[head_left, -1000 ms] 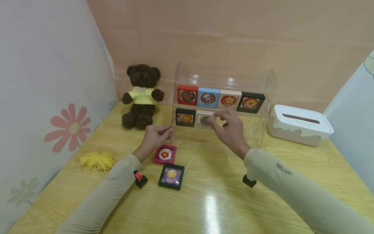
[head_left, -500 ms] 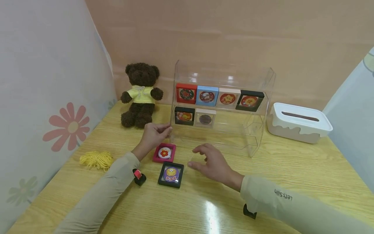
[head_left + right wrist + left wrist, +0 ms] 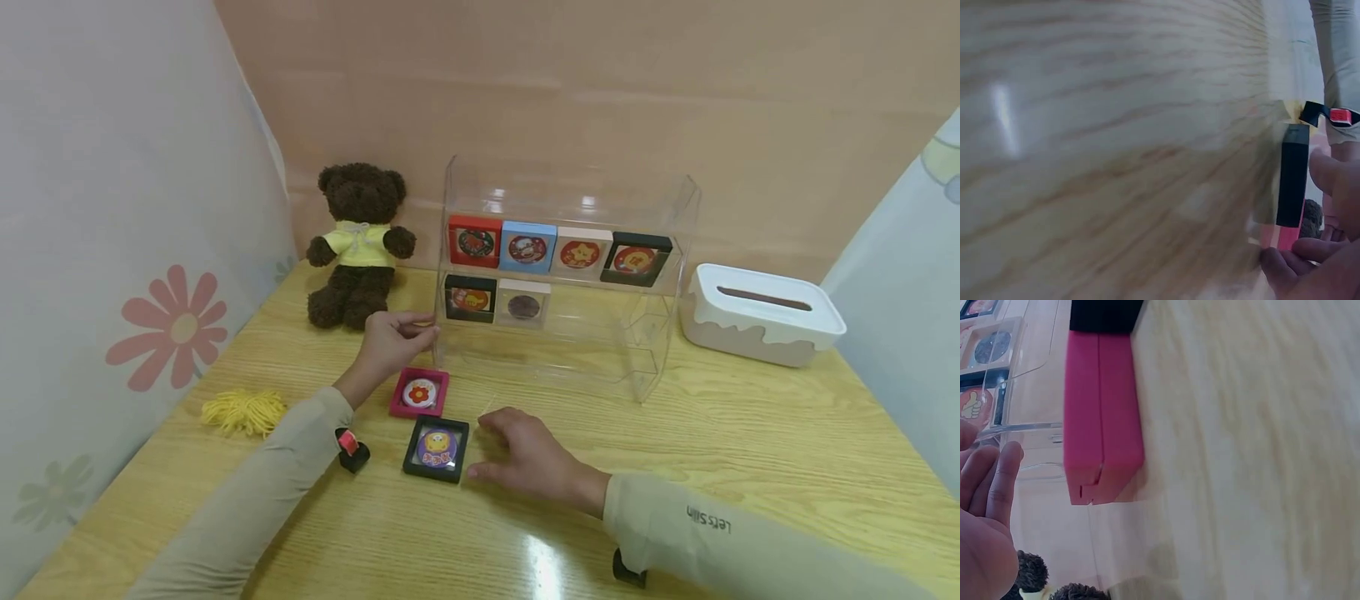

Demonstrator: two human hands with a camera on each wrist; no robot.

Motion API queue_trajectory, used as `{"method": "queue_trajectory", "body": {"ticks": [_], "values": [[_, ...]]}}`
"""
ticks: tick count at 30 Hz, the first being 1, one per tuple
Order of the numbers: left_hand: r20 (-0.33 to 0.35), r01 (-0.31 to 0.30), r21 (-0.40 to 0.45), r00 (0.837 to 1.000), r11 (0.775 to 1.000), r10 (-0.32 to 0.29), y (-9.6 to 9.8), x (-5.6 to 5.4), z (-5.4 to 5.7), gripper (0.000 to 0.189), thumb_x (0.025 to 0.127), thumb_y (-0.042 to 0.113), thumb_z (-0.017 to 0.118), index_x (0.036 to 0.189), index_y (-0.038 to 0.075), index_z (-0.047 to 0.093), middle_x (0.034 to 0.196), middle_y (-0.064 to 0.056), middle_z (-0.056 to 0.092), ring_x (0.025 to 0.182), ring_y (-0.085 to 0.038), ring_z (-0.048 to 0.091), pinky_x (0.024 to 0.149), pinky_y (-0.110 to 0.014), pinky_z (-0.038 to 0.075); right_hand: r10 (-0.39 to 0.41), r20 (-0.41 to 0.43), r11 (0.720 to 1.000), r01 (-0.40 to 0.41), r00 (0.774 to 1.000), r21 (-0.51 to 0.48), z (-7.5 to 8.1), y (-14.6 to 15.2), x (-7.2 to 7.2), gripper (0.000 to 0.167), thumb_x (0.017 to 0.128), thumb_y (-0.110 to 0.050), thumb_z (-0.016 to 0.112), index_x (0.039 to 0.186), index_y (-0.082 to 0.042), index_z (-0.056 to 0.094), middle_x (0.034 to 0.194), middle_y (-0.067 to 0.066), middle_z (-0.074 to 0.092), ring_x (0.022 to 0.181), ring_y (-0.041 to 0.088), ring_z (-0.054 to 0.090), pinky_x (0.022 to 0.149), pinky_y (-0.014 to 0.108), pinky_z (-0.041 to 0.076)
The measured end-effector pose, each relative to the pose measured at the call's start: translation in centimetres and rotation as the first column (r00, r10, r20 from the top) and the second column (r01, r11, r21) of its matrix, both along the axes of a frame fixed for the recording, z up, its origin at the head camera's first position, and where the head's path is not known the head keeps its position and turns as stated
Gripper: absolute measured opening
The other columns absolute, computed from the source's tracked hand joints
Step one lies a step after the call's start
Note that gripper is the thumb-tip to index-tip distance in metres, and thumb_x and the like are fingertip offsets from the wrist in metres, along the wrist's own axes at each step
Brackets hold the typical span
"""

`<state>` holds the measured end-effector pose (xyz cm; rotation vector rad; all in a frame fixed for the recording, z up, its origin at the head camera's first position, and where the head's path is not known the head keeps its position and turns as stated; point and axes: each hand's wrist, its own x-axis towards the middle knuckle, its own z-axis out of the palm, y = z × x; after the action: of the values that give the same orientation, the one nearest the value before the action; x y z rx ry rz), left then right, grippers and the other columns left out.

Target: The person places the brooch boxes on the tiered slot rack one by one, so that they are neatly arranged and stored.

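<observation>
My left hand [image 3: 390, 343] pinches the left side edge of a clear acrylic display rack [image 3: 570, 193] between thumb and fingers. Low over the table, my right hand [image 3: 536, 458] has thumb and fingers spread at the right side of a black square frame [image 3: 437, 448] with a purple round badge inside. Just behind that frame lies a magenta frame [image 3: 396, 402] with a red-flower badge. In the right wrist view the black frame [image 3: 1293, 175] lies between thumb and fingers. The magenta frame [image 3: 1100, 412] is seen edge-on in the left wrist view.
The rack's upper row holds several framed badges, including a blue frame [image 3: 528, 247]. Below are a black frame [image 3: 470, 298] and a pale one [image 3: 523, 303]. A teddy bear [image 3: 363, 250], yellow yarn [image 3: 243, 412] and a white tissue box [image 3: 761, 315] stand around.
My right hand has left the pale frame on the rack's lower row and come down and forward to the black frame on the table. My left hand has stayed on the rack.
</observation>
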<state>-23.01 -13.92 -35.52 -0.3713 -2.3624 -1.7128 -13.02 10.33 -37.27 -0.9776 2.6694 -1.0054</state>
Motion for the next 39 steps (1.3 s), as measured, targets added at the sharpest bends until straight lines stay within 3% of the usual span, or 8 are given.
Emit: {"method": "queue_trajectory", "body": {"ticks": [5,9,17,26,30,34,39], "values": [[-0.062,-0.016,-0.029,0.998,0.999,0.014,0.2,1.5,1.9,0.023,0.085,0.005,0.071,0.105,-0.006,0.07,0.091,-0.017,0.07,0.079,-0.028,0.069,0.061,-0.026,0.055,0.027,-0.016,0.998,-0.026,1.0,0.057,0.2,-0.5,-0.3,0.068,0.077,-0.04,0.079,0.122,0.005,0.058,0.119,0.015,0.06,0.111,0.027,0.054,0.095,0.043,0.043],[-0.111,-0.017,-0.049,0.994,0.999,0.012,0.3,1.9,2.3,0.025,0.085,0.002,0.07,0.107,-0.009,0.068,0.091,-0.021,0.069,0.08,-0.032,0.068,0.06,-0.022,0.054,0.04,-0.006,0.995,-0.039,0.999,0.092,0.4,-1.1,-0.5,0.07,0.077,-0.043,0.078,0.124,0.004,0.058,0.12,0.014,0.06,0.112,0.027,0.054,0.096,0.042,0.042],[-0.139,-0.013,0.014,0.99,1.0,0.015,-0.5,-0.3,-0.4,0.026,0.084,0.007,0.072,0.108,-0.004,0.07,0.095,-0.017,0.07,0.087,-0.026,0.068,0.07,-0.028,0.056,0.049,-0.036,0.991,-0.044,0.998,0.127,0.9,-1.9,-1.0,0.072,0.079,-0.043,0.076,0.128,0.006,0.054,0.121,0.014,0.061,0.111,0.026,0.056,0.098,0.041,0.04],[-0.17,-0.047,-0.038,0.985,0.998,0.04,-0.4,-0.8,-0.8,0.024,0.083,0.018,0.075,0.102,0.003,0.074,0.092,-0.007,0.072,0.083,-0.017,0.068,0.067,-0.028,0.056,0.014,-0.076,0.974,0.004,0.997,0.226,1.2,-2.5,-0.7,0.073,0.075,-0.05,0.077,0.125,0.0,0.06,0.116,0.011,0.062,0.106,0.026,0.056,0.088,0.04,0.048],[-0.127,-0.036,-0.045,0.991,0.998,0.031,-0.5,-1.0,-0.7,0.026,0.083,0.019,0.075,0.105,0.004,0.074,0.094,-0.008,0.071,0.084,-0.02,0.068,0.062,-0.027,0.056,0.015,-0.092,0.971,0.007,0.996,0.24,1.2,-2.5,-0.6,0.071,0.074,-0.049,0.078,0.124,-0.001,0.061,0.114,0.01,0.062,0.104,0.025,0.057,0.086,0.04,0.049],[-0.049,0.007,0.008,0.999,1.0,-0.006,-0.5,-1.1,-0.4,0.028,0.083,0.015,0.075,0.108,0.002,0.072,0.099,-0.013,0.07,0.089,-0.023,0.067,0.063,-0.028,0.056,0.018,-0.078,0.976,-0.001,0.997,0.217,1.1,-2.1,-0.6,0.069,0.073,-0.046,0.079,0.121,-0.001,0.062,0.114,0.01,0.063,0.105,0.025,0.057,0.088,0.04,0.048],[0.013,0.032,0.06,0.999,0.998,-0.032,-0.2,-1.1,-0.1,0.027,0.084,0.009,0.074,0.109,-0.001,0.071,0.099,-0.015,0.069,0.083,-0.017,0.069,0.065,-0.029,0.056,0.018,-0.036,0.987,-0.012,0.999,0.161,0.8,-1.5,-0.7,0.067,0.073,-0.042,0.081,0.12,0.0,0.061,0.113,0.008,0.064,0.103,0.022,0.057,0.09,0.037,0.046]]}}
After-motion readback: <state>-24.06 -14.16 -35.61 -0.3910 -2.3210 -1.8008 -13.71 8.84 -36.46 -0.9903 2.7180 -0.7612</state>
